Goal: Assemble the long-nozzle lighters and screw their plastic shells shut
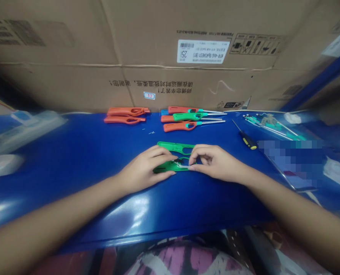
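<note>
My left hand (143,168) grips the near green lighter shell half (165,167) by its left end, thumb below and fingers above. A small black part (177,161) sits inside that shell by my fingertips. My right hand (215,162) is closed in a pinch at the shell's right end, on a thin white wire (183,166) that runs out of the shell. Just beyond lies the other green shell half (174,146), flat on the table, its right end partly behind my right fingers.
Orange shells (125,115) lie at the back left of the blue table (86,152). Long-necked lighters (184,125) are piled at the back middle. To the right are a screwdriver (248,140), a bundle of teal-and-metal parts (273,126) and a blurred-out flat device (290,164). Cardboard (147,46) stands behind.
</note>
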A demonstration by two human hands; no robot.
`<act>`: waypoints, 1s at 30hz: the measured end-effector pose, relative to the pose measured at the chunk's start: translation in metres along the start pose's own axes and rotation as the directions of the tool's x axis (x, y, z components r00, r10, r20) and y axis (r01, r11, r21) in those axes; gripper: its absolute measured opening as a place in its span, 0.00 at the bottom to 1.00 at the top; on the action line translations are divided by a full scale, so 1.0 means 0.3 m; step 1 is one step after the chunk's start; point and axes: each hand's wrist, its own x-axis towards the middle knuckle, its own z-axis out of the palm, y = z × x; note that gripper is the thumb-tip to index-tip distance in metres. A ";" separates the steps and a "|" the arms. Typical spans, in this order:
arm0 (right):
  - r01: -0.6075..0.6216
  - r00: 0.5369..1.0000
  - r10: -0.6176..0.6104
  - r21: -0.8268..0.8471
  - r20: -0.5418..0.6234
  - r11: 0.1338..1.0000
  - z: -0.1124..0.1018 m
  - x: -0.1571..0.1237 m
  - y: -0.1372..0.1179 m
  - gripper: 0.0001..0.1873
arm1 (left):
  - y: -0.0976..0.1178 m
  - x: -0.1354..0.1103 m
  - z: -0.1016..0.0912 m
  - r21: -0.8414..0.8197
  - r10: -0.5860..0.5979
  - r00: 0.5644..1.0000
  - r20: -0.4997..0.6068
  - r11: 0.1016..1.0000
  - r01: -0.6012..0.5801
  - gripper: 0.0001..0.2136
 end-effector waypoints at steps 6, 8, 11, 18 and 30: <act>-0.026 0.999 0.025 -0.042 -0.024 0.999 -0.003 0.000 -0.001 0.04 | 0.003 -0.003 0.000 -0.003 0.006 1.000 -0.003 1.000 -0.006 0.16; 0.007 1.000 -0.009 -0.076 -0.017 0.997 -0.004 -0.001 -0.001 0.03 | 0.004 -0.003 -0.001 -0.006 0.007 1.000 -0.004 1.000 -0.007 0.16; 0.065 0.998 -0.065 -0.124 0.001 0.990 0.000 -0.003 -0.004 0.03 | 0.007 0.001 -0.002 -0.011 0.007 1.000 -0.005 1.000 -0.007 0.15; 0.057 0.998 -0.055 -0.194 0.014 0.979 0.011 -0.005 -0.021 0.02 | 0.006 0.012 0.007 -0.007 0.013 0.998 -0.062 1.000 -0.013 0.11; -0.047 0.999 0.047 -0.092 -0.010 0.995 0.014 0.002 -0.029 0.03 | 0.007 0.006 0.014 -0.032 -0.047 0.996 -0.076 0.998 0.045 0.10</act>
